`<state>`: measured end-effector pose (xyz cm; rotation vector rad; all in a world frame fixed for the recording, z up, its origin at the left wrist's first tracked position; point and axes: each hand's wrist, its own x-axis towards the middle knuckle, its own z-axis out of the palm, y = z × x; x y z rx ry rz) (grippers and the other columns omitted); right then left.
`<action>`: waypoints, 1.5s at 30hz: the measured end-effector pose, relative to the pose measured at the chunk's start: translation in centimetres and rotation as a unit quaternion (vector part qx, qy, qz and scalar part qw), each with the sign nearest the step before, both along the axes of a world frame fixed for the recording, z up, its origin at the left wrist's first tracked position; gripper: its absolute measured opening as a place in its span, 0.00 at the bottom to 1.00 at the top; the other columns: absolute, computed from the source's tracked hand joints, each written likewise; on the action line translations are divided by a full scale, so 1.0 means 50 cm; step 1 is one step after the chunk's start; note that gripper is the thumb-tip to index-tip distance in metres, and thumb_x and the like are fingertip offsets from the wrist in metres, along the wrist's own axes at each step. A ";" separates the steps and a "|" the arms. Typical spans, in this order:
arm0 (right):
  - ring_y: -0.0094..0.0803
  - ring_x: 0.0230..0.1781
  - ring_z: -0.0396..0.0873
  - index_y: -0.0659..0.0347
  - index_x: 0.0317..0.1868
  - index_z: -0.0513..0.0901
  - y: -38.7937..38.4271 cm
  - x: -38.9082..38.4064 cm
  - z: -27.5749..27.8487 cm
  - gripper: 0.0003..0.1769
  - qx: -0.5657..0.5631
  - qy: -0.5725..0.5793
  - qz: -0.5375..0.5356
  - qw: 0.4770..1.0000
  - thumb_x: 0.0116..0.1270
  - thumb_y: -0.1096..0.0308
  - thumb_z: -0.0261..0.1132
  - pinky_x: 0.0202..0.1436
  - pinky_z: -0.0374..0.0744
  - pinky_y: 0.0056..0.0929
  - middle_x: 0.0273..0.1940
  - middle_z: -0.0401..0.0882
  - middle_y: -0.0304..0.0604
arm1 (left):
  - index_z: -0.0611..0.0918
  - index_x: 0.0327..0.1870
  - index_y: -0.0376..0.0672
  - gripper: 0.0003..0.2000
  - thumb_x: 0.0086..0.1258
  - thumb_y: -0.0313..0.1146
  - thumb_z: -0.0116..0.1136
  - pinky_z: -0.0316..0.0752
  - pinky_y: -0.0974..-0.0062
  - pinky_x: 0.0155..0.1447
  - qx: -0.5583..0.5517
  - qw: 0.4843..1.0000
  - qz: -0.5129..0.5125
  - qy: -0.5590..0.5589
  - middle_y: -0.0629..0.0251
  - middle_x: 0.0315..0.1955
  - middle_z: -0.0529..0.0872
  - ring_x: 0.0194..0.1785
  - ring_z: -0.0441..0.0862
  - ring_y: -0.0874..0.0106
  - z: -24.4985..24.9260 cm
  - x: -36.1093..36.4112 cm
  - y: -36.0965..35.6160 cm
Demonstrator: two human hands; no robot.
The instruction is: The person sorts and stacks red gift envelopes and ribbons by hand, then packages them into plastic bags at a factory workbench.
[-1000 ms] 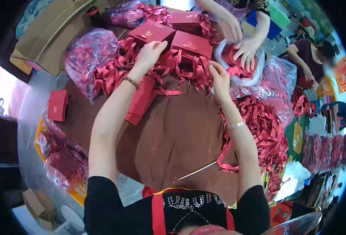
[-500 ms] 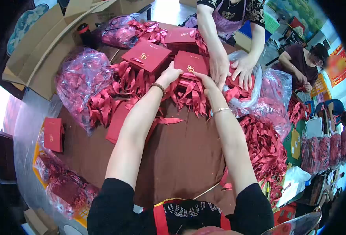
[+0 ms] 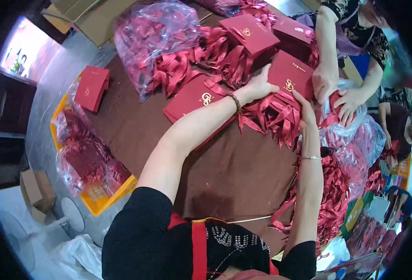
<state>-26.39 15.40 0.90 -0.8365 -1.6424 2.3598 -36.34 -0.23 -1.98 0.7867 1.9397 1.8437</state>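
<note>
Both my hands grip a stack of red gift bags (image 3: 293,70) with gold lettering and ribbon handles. My left hand (image 3: 259,87) is closed on the stack's left edge, its thumb near the gold logo. On the near right corner, my right hand (image 3: 305,108) is closed with its thumb on top; its other fingers are partly hidden. Red ribbon handles (image 3: 280,119) hang from the near side between my hands. Under my left forearm lies another red gift bag (image 3: 194,95), partly covered.
A co-worker's hands (image 3: 348,105) press on a plastic bag of red goods beside my right hand. More red gift bags (image 3: 250,35) stand behind. Ribbon heaps (image 3: 325,200) lie right. A yellow crate (image 3: 98,203) with wrapped bags is at left, below an upright red bag (image 3: 92,88).
My view has swung left, so the table and bags appear shifted right and up. My hands stay on the same stack. The co-worker's hands remain at the plastic bag.
</note>
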 end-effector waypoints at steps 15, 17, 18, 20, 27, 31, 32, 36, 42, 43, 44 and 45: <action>0.33 0.53 0.74 0.62 0.59 0.70 -0.034 0.270 -0.015 0.30 0.027 -0.021 0.044 0.998 0.54 0.72 0.68 0.60 0.71 0.32 0.53 0.75 0.41 | 0.70 0.52 0.33 0.42 0.46 0.63 0.65 0.73 0.54 0.50 -0.518 0.793 0.126 0.297 0.48 0.49 0.74 0.50 0.73 0.51 0.035 0.137 -0.483; 0.32 0.53 0.74 0.62 0.59 0.70 -0.027 0.302 -0.007 0.31 0.035 -0.040 0.055 0.997 0.53 0.72 0.69 0.60 0.71 0.32 0.53 0.75 0.41 | 0.68 0.56 0.34 0.42 0.44 0.53 0.72 0.69 0.61 0.57 -0.506 0.834 0.112 0.188 0.49 0.51 0.74 0.55 0.72 0.53 0.043 0.143 -0.480; 0.33 0.53 0.74 0.62 0.59 0.70 -0.023 0.316 0.000 0.31 0.044 -0.043 0.072 0.996 0.53 0.73 0.69 0.59 0.72 0.32 0.53 0.75 0.41 | 0.68 0.56 0.34 0.42 0.44 0.53 0.72 0.69 0.61 0.57 -0.505 0.835 0.109 0.187 0.49 0.51 0.74 0.55 0.72 0.53 0.036 0.144 -0.486; 0.33 0.52 0.75 0.63 0.59 0.69 -0.021 0.337 0.013 0.33 0.057 -0.043 0.106 0.992 0.51 0.74 0.69 0.59 0.72 0.32 0.52 0.75 0.41 | 0.67 0.57 0.34 0.42 0.42 0.45 0.75 0.68 0.63 0.59 -0.425 0.889 0.065 0.159 0.49 0.51 0.74 0.56 0.72 0.52 0.020 0.145 -0.507; 0.30 0.53 0.73 0.65 0.60 0.68 -0.017 0.356 0.050 0.35 0.073 -0.033 0.190 0.979 0.51 0.71 0.70 0.60 0.71 0.28 0.54 0.74 0.41 | 0.74 0.49 0.33 0.26 0.46 0.30 0.70 0.72 0.73 0.50 -0.416 0.905 -0.088 -0.003 0.58 0.36 0.82 0.42 0.79 0.69 0.059 0.155 -0.566; 0.29 0.52 0.74 0.65 0.59 0.69 -0.025 0.344 0.035 0.33 0.085 0.000 0.172 0.981 0.52 0.71 0.69 0.59 0.72 0.28 0.52 0.75 0.42 | 0.75 0.47 0.35 0.21 0.49 0.26 0.67 0.72 0.76 0.44 -0.228 0.972 -0.029 -0.048 0.67 0.33 0.80 0.36 0.76 0.76 0.127 0.219 -0.564; 0.29 0.51 0.75 0.65 0.58 0.69 -0.024 0.342 0.030 0.32 0.074 0.013 0.175 0.982 0.52 0.71 0.70 0.58 0.72 0.28 0.51 0.76 0.42 | 0.75 0.47 0.35 0.21 0.49 0.26 0.67 0.72 0.76 0.44 -0.231 0.971 -0.037 -0.046 0.67 0.33 0.80 0.36 0.76 0.76 0.149 0.223 -0.564; 0.28 0.48 0.76 0.65 0.56 0.70 -0.028 0.335 0.027 0.29 0.096 0.062 0.119 0.986 0.52 0.73 0.69 0.55 0.74 0.27 0.49 0.77 0.41 | 0.73 0.52 0.33 0.21 0.55 0.23 0.63 0.72 0.76 0.50 -0.199 0.972 0.025 0.120 0.66 0.41 0.81 0.46 0.76 0.78 0.267 0.247 -0.558; 0.27 0.46 0.76 0.64 0.56 0.71 -0.045 0.323 0.160 0.30 0.299 0.154 0.085 0.938 0.50 0.74 0.70 0.53 0.74 0.27 0.47 0.78 0.40 | 0.74 0.52 0.45 0.22 0.54 0.27 0.62 0.75 0.64 0.47 -0.368 0.834 -0.027 0.409 0.57 0.39 0.81 0.44 0.78 0.57 0.208 0.284 -0.540; 0.27 0.46 0.76 0.65 0.56 0.71 -0.032 0.312 0.186 0.32 0.303 0.119 0.127 0.937 0.48 0.74 0.71 0.54 0.74 0.28 0.47 0.78 0.40 | 0.74 0.52 0.45 0.22 0.54 0.27 0.62 0.75 0.64 0.47 -0.377 0.831 -0.021 0.409 0.57 0.39 0.81 0.44 0.78 0.57 0.210 0.285 -0.531; 0.29 0.45 0.76 0.66 0.56 0.70 -0.031 0.298 0.223 0.33 0.346 0.109 0.169 0.916 0.47 0.74 0.72 0.53 0.74 0.29 0.46 0.78 0.40 | 0.74 0.52 0.44 0.22 0.54 0.28 0.62 0.75 0.64 0.46 -0.383 0.825 -0.010 0.415 0.57 0.38 0.81 0.43 0.79 0.57 0.210 0.287 -0.521; 0.32 0.45 0.77 0.66 0.57 0.69 -0.018 0.269 0.221 0.35 0.499 0.140 0.145 0.843 0.47 0.72 0.72 0.53 0.74 0.30 0.45 0.79 0.42 | 0.74 0.51 0.44 0.21 0.54 0.29 0.62 0.74 0.63 0.44 -0.386 0.820 0.001 0.422 0.57 0.36 0.80 0.41 0.79 0.57 0.210 0.291 -0.517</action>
